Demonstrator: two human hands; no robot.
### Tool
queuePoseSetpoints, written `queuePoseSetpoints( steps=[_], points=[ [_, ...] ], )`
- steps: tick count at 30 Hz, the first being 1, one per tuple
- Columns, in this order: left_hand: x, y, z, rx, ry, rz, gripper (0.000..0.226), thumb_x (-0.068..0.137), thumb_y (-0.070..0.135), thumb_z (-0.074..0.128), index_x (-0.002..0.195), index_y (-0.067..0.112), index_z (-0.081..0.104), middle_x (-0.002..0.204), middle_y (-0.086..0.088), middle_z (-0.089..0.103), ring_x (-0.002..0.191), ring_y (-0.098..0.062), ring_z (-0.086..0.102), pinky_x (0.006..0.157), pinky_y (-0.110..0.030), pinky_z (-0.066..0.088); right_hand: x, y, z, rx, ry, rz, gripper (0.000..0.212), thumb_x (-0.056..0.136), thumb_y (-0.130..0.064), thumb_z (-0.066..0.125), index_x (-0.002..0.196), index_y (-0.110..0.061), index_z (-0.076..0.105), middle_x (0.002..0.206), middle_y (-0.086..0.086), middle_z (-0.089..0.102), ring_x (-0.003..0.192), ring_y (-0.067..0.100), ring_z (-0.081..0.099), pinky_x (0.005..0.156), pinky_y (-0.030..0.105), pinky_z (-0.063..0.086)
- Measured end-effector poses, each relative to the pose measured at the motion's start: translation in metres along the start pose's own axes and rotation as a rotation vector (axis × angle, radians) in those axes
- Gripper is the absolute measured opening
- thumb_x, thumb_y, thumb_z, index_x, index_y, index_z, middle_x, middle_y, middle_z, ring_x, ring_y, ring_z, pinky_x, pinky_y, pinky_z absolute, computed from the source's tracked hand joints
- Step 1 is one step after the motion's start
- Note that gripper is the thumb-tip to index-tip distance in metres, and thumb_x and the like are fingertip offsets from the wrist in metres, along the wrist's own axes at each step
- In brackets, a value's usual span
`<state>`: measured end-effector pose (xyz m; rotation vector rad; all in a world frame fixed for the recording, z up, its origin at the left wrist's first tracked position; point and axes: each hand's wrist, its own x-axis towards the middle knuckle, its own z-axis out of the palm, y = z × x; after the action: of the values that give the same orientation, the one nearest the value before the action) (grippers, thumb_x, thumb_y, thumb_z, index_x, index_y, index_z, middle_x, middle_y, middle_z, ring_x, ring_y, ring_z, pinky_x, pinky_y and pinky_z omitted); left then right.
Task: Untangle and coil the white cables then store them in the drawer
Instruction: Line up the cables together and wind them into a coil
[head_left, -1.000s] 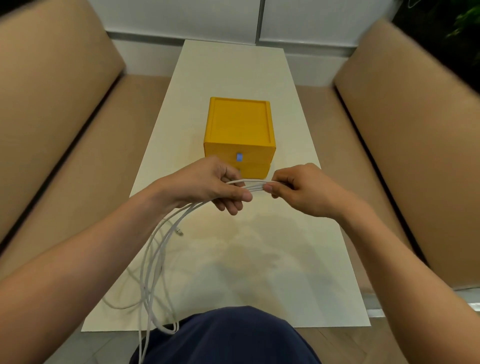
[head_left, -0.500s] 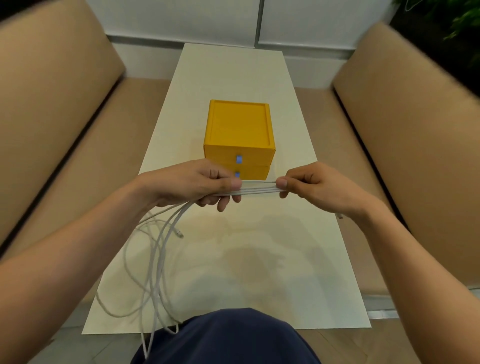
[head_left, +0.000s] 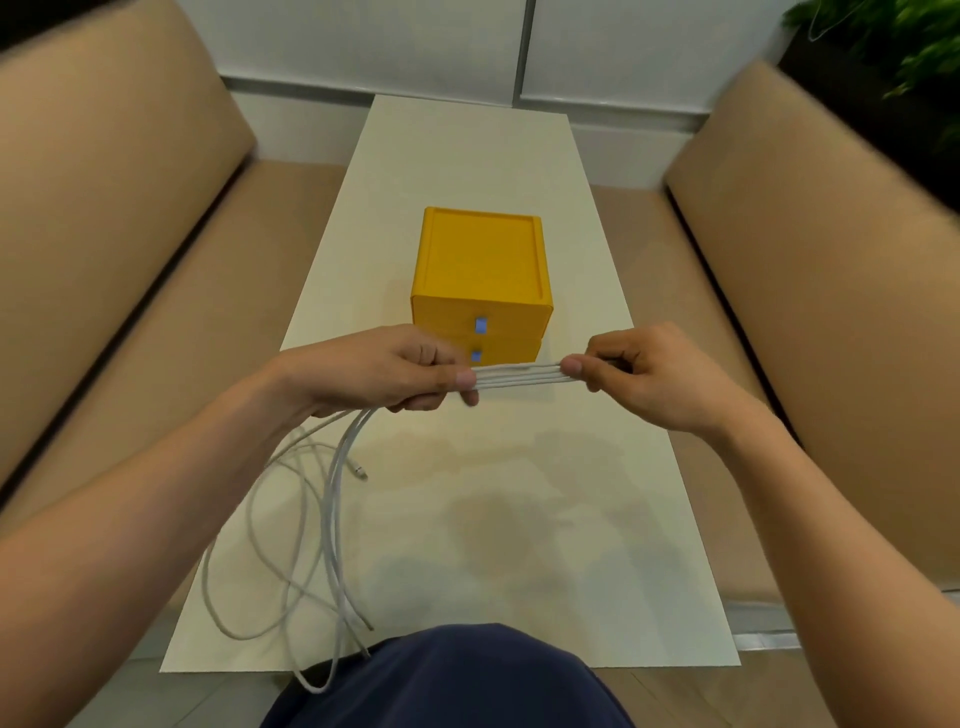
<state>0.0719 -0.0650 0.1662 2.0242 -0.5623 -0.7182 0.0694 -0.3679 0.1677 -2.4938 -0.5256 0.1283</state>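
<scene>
Several white cables (head_left: 519, 375) run as a flat taut bundle between my two hands above the white table (head_left: 545, 519). My left hand (head_left: 384, 371) grips the bundle at its left end, and my right hand (head_left: 644, 374) pinches the right end. Below my left hand the cables hang in loose loops (head_left: 311, 545) over the table's near left edge, one plug end (head_left: 361, 473) showing. Behind my hands stands a yellow drawer box (head_left: 480, 280) with two drawers, both closed, each with a small blue pull.
Tan sofa seats (head_left: 130, 322) and backs flank the narrow table on both sides. My knee in dark blue cloth (head_left: 447, 680) is at the table's near edge. A green plant (head_left: 904, 47) sits at the far right corner.
My hands have drawn apart, the right one sliding right along the cables, so a longer straight stretch shows between them. The hanging loops have shifted slightly.
</scene>
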Motion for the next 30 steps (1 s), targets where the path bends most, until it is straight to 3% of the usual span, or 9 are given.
queuePoseSetpoints(
  steps=[5,9,11,18,23,27,30],
  points=[
    [-0.003,0.001,-0.004,0.136,0.055,-0.029,0.038,0.103,0.047,0.055,0.084,0.017,0.07,0.059,0.003,0.046,0.059,-0.018,0.038,0.06,-0.035,0.033,-0.005,0.001,-0.004,0.162,0.017,-0.023,0.042,0.097,-0.043,0.064,0.067,-0.013,0.065,0.046,-0.01,0.04,0.044,0.009,0.035,0.046,0.014,0.026],
    [-0.003,0.003,-0.004,0.072,0.021,-0.027,0.026,0.105,0.039,0.054,0.102,0.018,0.07,0.068,0.006,0.051,0.066,-0.018,0.04,0.064,-0.039,0.035,-0.003,0.012,-0.005,0.065,0.128,-0.033,0.047,0.092,-0.056,0.059,0.068,-0.016,0.064,0.047,-0.011,0.043,0.045,0.01,0.037,0.048,0.018,0.026],
    [0.002,0.002,-0.004,0.132,0.095,-0.063,0.026,0.105,0.04,0.055,0.1,0.018,0.069,0.068,0.007,0.057,0.064,-0.011,0.045,0.062,-0.032,0.038,-0.003,0.013,-0.004,0.015,0.158,-0.06,0.046,0.094,-0.058,0.057,0.068,-0.02,0.063,0.05,-0.01,0.046,0.046,0.011,0.038,0.049,0.024,0.027],
    [0.006,0.004,-0.004,0.125,0.244,-0.019,0.024,0.096,0.042,0.068,0.085,0.022,0.076,0.065,0.002,0.067,0.054,-0.002,0.047,0.053,-0.015,0.036,-0.004,0.021,-0.017,0.132,0.084,0.016,0.039,0.098,-0.04,0.066,0.068,-0.015,0.066,0.047,-0.012,0.039,0.046,0.008,0.032,0.047,0.02,0.024],
    [0.008,0.007,-0.003,-0.144,0.21,-0.058,0.023,0.086,0.034,0.078,0.086,0.011,0.075,0.066,-0.008,0.069,0.052,-0.011,0.043,0.048,-0.02,0.035,0.003,0.032,-0.008,-0.008,0.146,0.003,0.037,0.097,-0.05,0.064,0.071,-0.023,0.066,0.05,-0.01,0.049,0.048,0.013,0.039,0.051,0.028,0.028],
    [0.01,0.0,-0.002,-0.186,0.094,-0.116,0.036,0.091,0.043,0.067,0.094,0.008,0.073,0.068,-0.005,0.064,0.052,-0.009,0.042,0.05,-0.02,0.034,0.007,0.043,0.001,-0.022,0.129,0.05,0.038,0.096,-0.057,0.059,0.075,-0.027,0.066,0.053,-0.011,0.05,0.049,0.011,0.042,0.052,0.029,0.03],
    [0.012,-0.014,0.003,-0.125,0.105,-0.152,0.031,0.1,0.038,0.062,0.094,0.01,0.072,0.068,0.0,0.062,0.055,-0.007,0.044,0.053,-0.021,0.035,0.005,0.051,0.01,-0.001,0.089,0.066,0.04,0.096,-0.06,0.056,0.074,-0.027,0.063,0.053,-0.012,0.049,0.05,0.011,0.041,0.052,0.029,0.031]
  ],
)
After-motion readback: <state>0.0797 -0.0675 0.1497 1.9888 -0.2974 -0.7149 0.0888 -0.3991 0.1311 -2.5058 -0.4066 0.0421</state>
